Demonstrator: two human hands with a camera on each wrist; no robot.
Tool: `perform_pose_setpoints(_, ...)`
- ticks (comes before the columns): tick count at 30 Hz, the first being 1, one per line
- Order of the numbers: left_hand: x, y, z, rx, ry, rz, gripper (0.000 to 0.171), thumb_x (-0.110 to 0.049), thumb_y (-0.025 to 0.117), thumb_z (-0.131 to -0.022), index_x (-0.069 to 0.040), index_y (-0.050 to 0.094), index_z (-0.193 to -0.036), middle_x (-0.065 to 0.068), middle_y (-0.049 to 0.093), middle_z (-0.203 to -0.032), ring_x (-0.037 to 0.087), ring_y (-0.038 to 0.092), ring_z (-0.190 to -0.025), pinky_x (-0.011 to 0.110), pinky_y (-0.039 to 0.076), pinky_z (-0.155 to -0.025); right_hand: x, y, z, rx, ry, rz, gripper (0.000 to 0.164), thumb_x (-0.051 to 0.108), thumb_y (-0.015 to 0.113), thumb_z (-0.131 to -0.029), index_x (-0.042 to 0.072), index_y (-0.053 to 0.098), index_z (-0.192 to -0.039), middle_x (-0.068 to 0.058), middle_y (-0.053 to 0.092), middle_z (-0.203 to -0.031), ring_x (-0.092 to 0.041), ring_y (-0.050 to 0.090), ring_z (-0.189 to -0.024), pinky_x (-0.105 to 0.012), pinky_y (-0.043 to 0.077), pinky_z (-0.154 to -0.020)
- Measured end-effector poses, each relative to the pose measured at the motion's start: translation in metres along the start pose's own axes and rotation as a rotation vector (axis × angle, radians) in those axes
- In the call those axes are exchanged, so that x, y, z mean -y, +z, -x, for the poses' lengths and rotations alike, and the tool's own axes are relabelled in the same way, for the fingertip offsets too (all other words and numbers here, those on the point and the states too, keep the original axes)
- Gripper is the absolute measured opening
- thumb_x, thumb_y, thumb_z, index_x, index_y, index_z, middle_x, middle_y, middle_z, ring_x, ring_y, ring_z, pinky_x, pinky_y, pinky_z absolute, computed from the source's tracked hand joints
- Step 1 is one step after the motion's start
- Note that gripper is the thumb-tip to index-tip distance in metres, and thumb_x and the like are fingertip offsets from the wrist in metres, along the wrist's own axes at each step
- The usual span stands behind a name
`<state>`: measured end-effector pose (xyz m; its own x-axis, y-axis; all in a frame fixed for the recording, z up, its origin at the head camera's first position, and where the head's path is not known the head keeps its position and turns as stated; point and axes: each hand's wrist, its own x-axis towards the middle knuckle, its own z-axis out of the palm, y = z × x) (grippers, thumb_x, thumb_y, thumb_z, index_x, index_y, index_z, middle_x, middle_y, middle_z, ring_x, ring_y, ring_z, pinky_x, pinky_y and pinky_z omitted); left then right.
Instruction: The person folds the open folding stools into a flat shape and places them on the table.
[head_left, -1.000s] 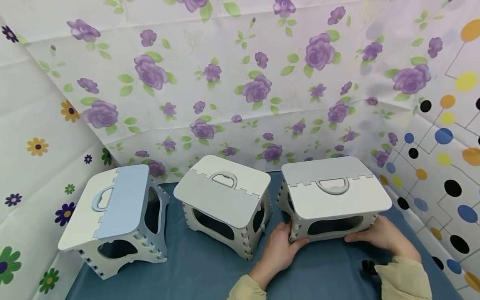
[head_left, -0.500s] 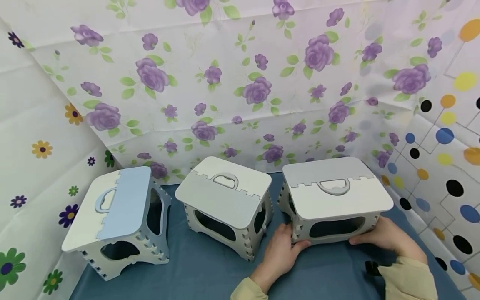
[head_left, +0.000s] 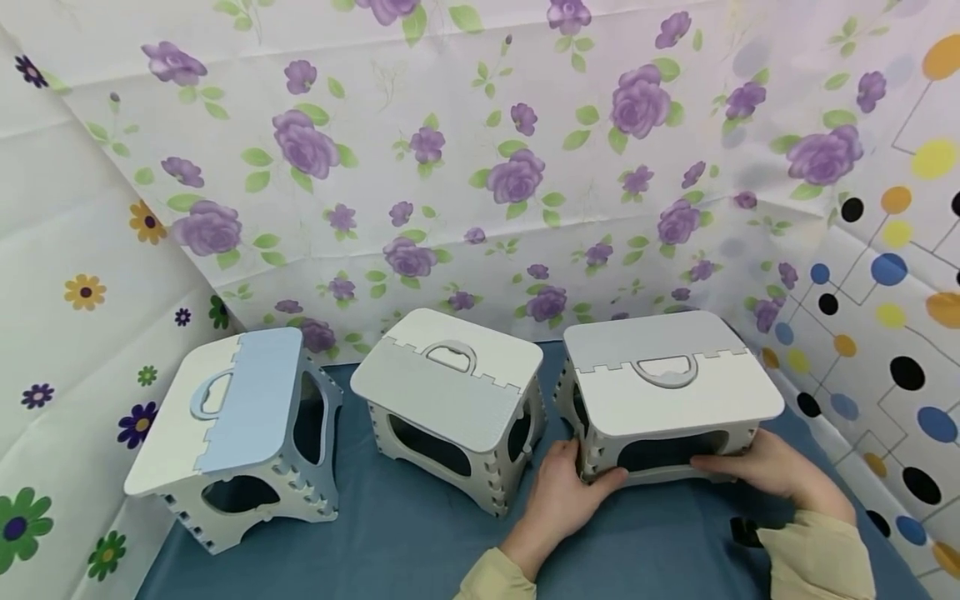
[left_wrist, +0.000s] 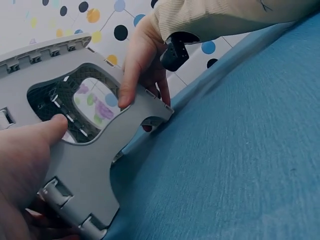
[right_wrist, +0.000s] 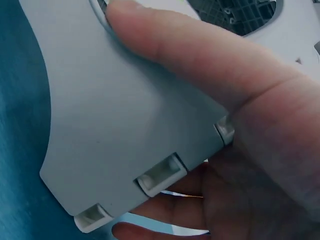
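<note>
A folding step stool [head_left: 675,404] with a white and grey top stands unfolded at the right in the head view. My left hand [head_left: 557,500] grips its near left leg, the thumb lying on the front panel. At the near right leg, my right hand [head_left: 780,475] holds the stool with its thumb across the panel by the oval opening. The left wrist view shows both thumbs at the rim of that opening on the stool's panel [left_wrist: 95,170]. In the right wrist view the fingers reach round behind the hinged edge of the panel [right_wrist: 110,130].
A second white and grey folding stool [head_left: 427,396] stands in the middle, close to my left hand. Farther left is a white and blue one [head_left: 251,392]. All stand on a blue cloth [head_left: 390,542], with a floral sheet [head_left: 450,108] behind and a dotted sheet [head_left: 870,400] at the right.
My right thumb has moved up and left, from the lower edge of the front panel to its opening. The left hand keeps its hold, and the stools stay about where they were.
</note>
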<state>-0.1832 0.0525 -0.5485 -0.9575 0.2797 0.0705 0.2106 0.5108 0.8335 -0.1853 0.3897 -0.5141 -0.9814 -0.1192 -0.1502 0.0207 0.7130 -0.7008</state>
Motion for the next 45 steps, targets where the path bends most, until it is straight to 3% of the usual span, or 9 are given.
perform_pose_setpoints(3,-0.002,0.001,-0.001,-0.046,-0.022,-0.004,0.074,-0.068,0.078,-0.089,-0.013,0.067,-0.138,-0.002,0.063,-0.111,0.014,0.064,-0.095,0.042,0.056,-0.083,0.004,-0.001,-0.002,0.020,0.051,0.010,0.098,0.047,0.083,-0.093,-0.007,0.034,-0.158,-0.037,0.053,-0.143,-0.047,0.059,-0.120,-0.059,0.052,-0.091)
perform_pose_setpoints(7,-0.007,0.002,-0.001,-0.097,-0.003,-0.064,0.062,-0.061,0.080,-0.091,-0.012,0.072,-0.128,-0.002,0.065,-0.104,0.014,0.067,-0.090,0.040,0.057,-0.078,0.006,-0.002,-0.004,0.037,0.097,0.027,0.102,0.052,0.081,-0.094,-0.011,0.032,-0.157,-0.041,0.049,-0.145,-0.052,0.057,-0.124,-0.063,0.051,-0.093)
perform_pose_setpoints(13,-0.009,0.005,0.000,-0.091,0.032,-0.143,0.050,-0.052,0.080,-0.093,-0.011,0.074,-0.121,-0.002,0.065,-0.096,0.012,0.066,-0.082,0.035,0.056,-0.071,0.005,0.003,0.000,0.028,0.074,0.008,0.100,0.048,0.082,-0.094,-0.011,0.032,-0.157,-0.043,0.044,-0.149,-0.056,0.053,-0.130,-0.066,0.049,-0.097)
perform_pose_setpoints(25,-0.007,0.004,-0.009,-0.111,0.106,-0.257,0.043,-0.053,0.076,-0.095,-0.015,0.076,-0.116,-0.003,0.065,-0.092,0.012,0.065,-0.075,0.032,0.055,-0.065,0.010,0.000,-0.004,0.022,0.075,-0.006,0.102,0.049,0.083,-0.094,-0.009,0.030,-0.159,-0.042,0.044,-0.150,-0.055,0.053,-0.128,-0.068,0.049,-0.097)
perform_pose_setpoints(45,-0.006,0.007,-0.010,-0.101,0.117,-0.254,0.042,-0.053,0.077,-0.094,-0.016,0.078,-0.112,-0.006,0.065,-0.089,0.009,0.064,-0.074,0.031,0.054,-0.065,0.007,0.000,-0.001,0.011,0.077,-0.020,0.099,0.047,0.084,-0.093,-0.008,0.033,-0.158,-0.042,0.042,-0.152,-0.055,0.050,-0.131,-0.069,0.047,-0.099)
